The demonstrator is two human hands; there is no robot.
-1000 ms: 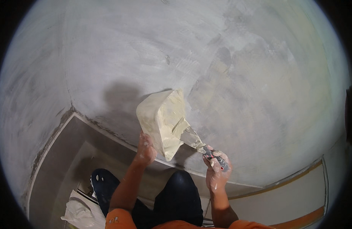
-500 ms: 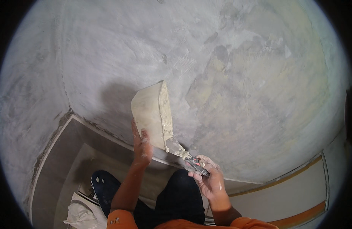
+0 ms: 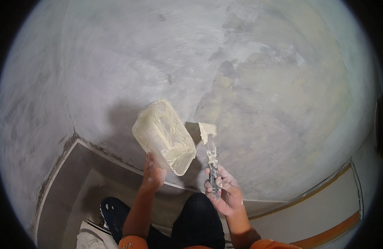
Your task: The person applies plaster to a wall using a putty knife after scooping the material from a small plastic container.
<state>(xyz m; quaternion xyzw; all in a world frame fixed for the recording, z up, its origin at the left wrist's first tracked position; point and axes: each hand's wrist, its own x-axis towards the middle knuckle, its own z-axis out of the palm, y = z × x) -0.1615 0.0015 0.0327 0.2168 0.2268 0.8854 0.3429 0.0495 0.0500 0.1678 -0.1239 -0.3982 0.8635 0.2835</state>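
Observation:
My left hand (image 3: pixel 153 172) grips a whitish plastic tub (image 3: pixel 146 135) from below, its fingers partly hidden under it. The tub is tilted toward the right, and cream-coloured filler paste (image 3: pixel 175 139) coats its inside. In my right hand (image 3: pixel 224 190) is a putty knife (image 3: pixel 212 159) by its dark handle, blade pointing up. A thick smear of paste sits on the blade's end. The blade is apart from the tub, just to its right. Both hands carry dried white specks.
Ahead is a large grey plastered wall (image 3: pixel 274 112) with patchy cream areas, meeting another wall at left. A ledge (image 3: pixel 108 162) runs along its foot. A white bag (image 3: pixel 92 240) lies at lower left. A white panel with orange-brown edging (image 3: pixel 312 207) stands at lower right.
The putty knife has come out of the tub and swung upright with paste on its blade. The tub has turned so that its open top shows more.

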